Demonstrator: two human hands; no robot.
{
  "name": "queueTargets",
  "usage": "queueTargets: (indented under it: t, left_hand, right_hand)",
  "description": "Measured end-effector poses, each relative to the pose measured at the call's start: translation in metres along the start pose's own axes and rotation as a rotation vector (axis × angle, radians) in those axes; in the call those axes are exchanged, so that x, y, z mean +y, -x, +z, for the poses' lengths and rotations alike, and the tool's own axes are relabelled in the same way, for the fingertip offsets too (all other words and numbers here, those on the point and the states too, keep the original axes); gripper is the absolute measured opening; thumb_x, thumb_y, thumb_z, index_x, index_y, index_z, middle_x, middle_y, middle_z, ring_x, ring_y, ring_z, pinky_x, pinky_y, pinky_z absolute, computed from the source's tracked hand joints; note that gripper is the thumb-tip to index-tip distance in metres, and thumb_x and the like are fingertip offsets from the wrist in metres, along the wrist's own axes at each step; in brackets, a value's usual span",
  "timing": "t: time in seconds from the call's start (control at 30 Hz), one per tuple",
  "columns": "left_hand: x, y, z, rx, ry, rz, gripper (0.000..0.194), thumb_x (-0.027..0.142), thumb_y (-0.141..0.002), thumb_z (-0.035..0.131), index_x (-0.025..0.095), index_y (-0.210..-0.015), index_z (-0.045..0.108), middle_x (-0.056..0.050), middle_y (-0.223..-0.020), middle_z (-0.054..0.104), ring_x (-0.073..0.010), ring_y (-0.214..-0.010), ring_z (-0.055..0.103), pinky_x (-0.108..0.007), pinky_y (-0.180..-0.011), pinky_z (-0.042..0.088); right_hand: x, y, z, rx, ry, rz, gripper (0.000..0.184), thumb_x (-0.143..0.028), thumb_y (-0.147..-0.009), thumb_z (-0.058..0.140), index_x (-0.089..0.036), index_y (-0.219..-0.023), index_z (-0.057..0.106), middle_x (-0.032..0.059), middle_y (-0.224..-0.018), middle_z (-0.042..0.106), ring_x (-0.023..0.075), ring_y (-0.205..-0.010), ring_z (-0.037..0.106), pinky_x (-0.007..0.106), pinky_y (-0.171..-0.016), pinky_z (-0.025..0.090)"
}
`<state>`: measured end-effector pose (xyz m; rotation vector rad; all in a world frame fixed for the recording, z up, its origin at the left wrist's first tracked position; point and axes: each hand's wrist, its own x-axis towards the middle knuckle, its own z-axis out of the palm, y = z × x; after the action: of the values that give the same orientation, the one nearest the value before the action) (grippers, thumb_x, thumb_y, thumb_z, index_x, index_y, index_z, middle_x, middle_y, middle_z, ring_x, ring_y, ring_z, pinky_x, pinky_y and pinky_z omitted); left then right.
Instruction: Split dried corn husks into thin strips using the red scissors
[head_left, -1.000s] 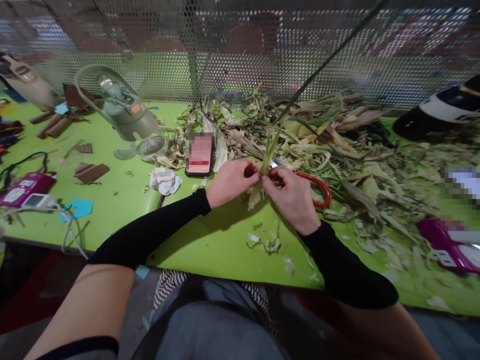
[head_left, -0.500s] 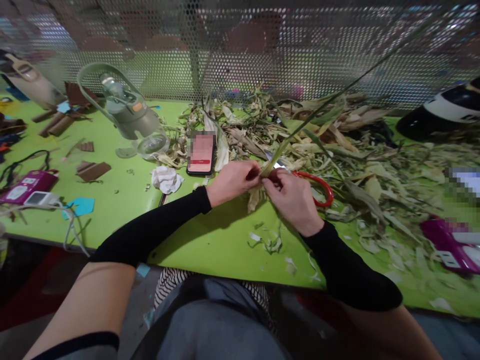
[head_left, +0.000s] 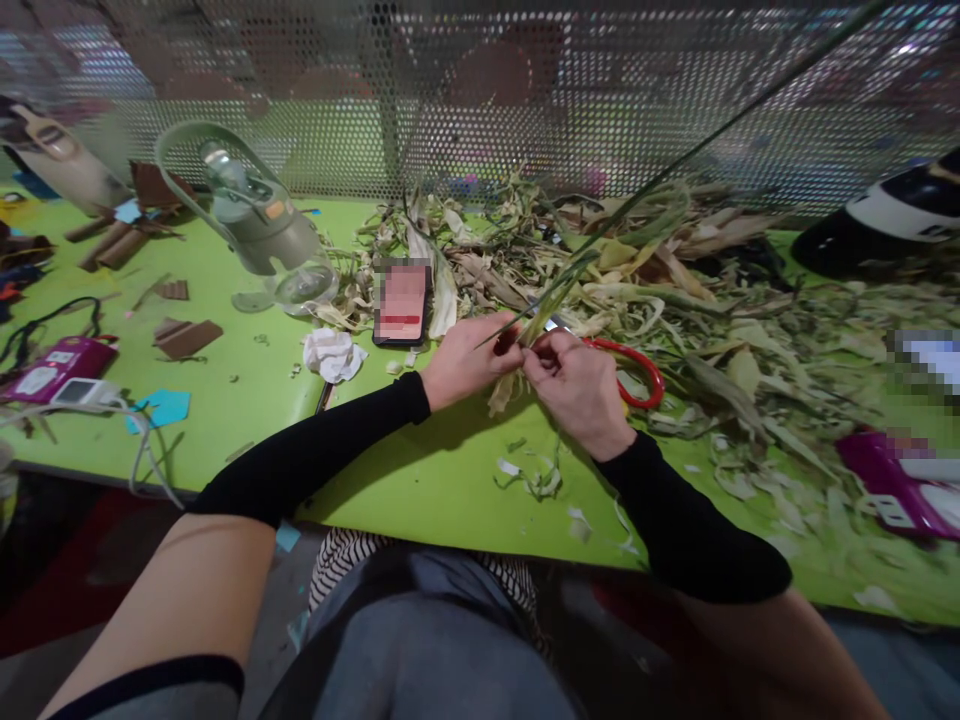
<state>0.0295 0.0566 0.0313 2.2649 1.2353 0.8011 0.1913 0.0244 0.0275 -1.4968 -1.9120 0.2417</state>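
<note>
Near the front edge of the green tabletop (head_left: 435,475), some curled scraps (head_left: 551,480) lie loose, apart from the hands. Behind them, above the middle of the tabletop, is the leaf bundle (head_left: 546,308), with a pale, ragged lower end and a long dark strip rising toward the far right. The left hand (head_left: 469,358) has its thumb and fingers nearly closed, pinching the bundle from one side; the right hand (head_left: 583,395) pinches it from the other, its fingers curled in. In my judgement, the strips are already gathered together, but the shaping at the pinch is not finished, because both hands hold it and the long strip is loose. I cannot tell whether a knot is there: the fingertips hide this place.

Just beyond the right hand lie the scissors (head_left: 651,388); their red handle is partly covered by it. Farther, the heap of dry leaves (head_left: 667,262) spreads along the far edge and to the right, so much material seems unused. The strip's far tip leaves the view at the top, before the perforated screen (head_left: 315,135).
</note>
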Motion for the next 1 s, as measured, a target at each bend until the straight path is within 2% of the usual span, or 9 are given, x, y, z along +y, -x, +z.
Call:
queueTargets:
  t: [0.17, 0.3, 0.37, 0.43, 0.6, 0.8, 0.9, 1.0]
  left_hand:
    - [-0.006, -0.002, 0.003, 0.047, 0.088, 0.061, 0.004, 0.016, -0.086, 0.056, 0.017, -0.084, 0.059, 0.000, -0.077, 0.061, -0.0122, -0.071, 0.052, -0.025, -0.071, 0.038]
    - [-0.011, -0.008, 0.000, 0.005, 0.238, -0.139, 0.007, 0.013, -0.083, 0.059, 0.016, -0.077, 0.055, 0.002, -0.072, 0.060, -0.0099, -0.066, 0.050, -0.024, -0.066, 0.037]
    - [-0.012, -0.011, -0.003, -0.060, 0.338, -0.206, 0.008, 0.015, -0.084, 0.059, 0.016, -0.077, 0.055, 0.003, -0.070, 0.060, -0.0093, -0.064, 0.051, -0.023, -0.065, 0.038]
    - [-0.011, -0.012, -0.005, -0.108, 0.397, -0.217, 0.004, 0.016, -0.085, 0.060, 0.015, -0.082, 0.058, 0.002, -0.072, 0.062, -0.0094, -0.065, 0.055, -0.023, -0.065, 0.040]
    - [-0.008, -0.011, -0.009, -0.085, 0.409, -0.146, 0.010, 0.023, -0.086, 0.065, 0.013, -0.088, 0.064, -0.003, -0.087, 0.071, -0.0110, -0.076, 0.060, -0.023, -0.071, 0.044]
    - [-0.009, -0.010, -0.009, -0.078, 0.401, -0.123, 0.014, 0.027, -0.087, 0.066, 0.013, -0.085, 0.064, -0.002, -0.080, 0.069, -0.0106, -0.071, 0.056, -0.023, -0.068, 0.041]
    - [-0.012, -0.012, -0.007, -0.072, 0.340, -0.108, 0.013, 0.026, -0.089, 0.062, 0.014, -0.084, 0.063, -0.001, -0.078, 0.067, -0.0102, -0.069, 0.054, -0.023, -0.066, 0.039]
    - [-0.022, -0.014, -0.006, -0.022, 0.234, -0.102, 0.011, 0.022, -0.088, 0.060, 0.015, -0.080, 0.061, 0.000, -0.075, 0.065, -0.0104, -0.067, 0.052, -0.024, -0.065, 0.036]
  right_hand:
    - [0.004, -0.001, 0.002, 0.020, 0.027, -0.046, 0.021, -0.033, -0.085, 0.057, -0.024, -0.067, 0.049, 0.0016, -0.060, 0.060, 0.0148, -0.052, 0.050, 0.029, -0.052, 0.036]
    - [-0.002, 0.001, 0.003, 0.017, -0.020, -0.092, 0.016, -0.030, -0.083, 0.058, -0.024, -0.070, 0.051, -0.0001, -0.062, 0.059, 0.0134, -0.054, 0.048, 0.028, -0.055, 0.037]
    - [-0.003, 0.000, 0.002, 0.011, -0.091, -0.056, 0.015, -0.031, -0.083, 0.059, -0.023, -0.071, 0.052, -0.0006, -0.063, 0.059, 0.0133, -0.055, 0.048, 0.028, -0.055, 0.039]
    - [-0.002, -0.002, 0.000, -0.020, -0.202, 0.022, 0.017, -0.034, -0.083, 0.061, -0.023, -0.073, 0.054, -0.0017, -0.063, 0.058, 0.0128, -0.054, 0.048, 0.027, -0.053, 0.040]
    - [0.010, -0.009, -0.003, -0.107, -0.421, 0.184, 0.025, -0.044, -0.081, 0.068, -0.022, -0.076, 0.057, -0.0043, -0.062, 0.055, 0.0112, -0.048, 0.049, 0.026, -0.047, 0.041]
    - [0.013, -0.010, 0.002, -0.105, -0.464, 0.247, 0.031, -0.049, -0.077, 0.073, -0.021, -0.078, 0.059, -0.0033, -0.062, 0.059, 0.0119, -0.047, 0.052, 0.026, -0.043, 0.040]
    - [0.007, -0.006, -0.004, -0.109, -0.421, 0.205, 0.027, -0.045, -0.080, 0.072, -0.021, -0.077, 0.061, -0.0031, -0.063, 0.059, 0.0120, -0.050, 0.052, 0.027, -0.048, 0.043]
    - [0.003, -0.001, -0.020, -0.144, -0.417, 0.103, 0.022, -0.043, -0.087, 0.068, -0.022, -0.082, 0.064, -0.0006, -0.071, 0.063, 0.0149, -0.060, 0.059, 0.031, -0.056, 0.051]
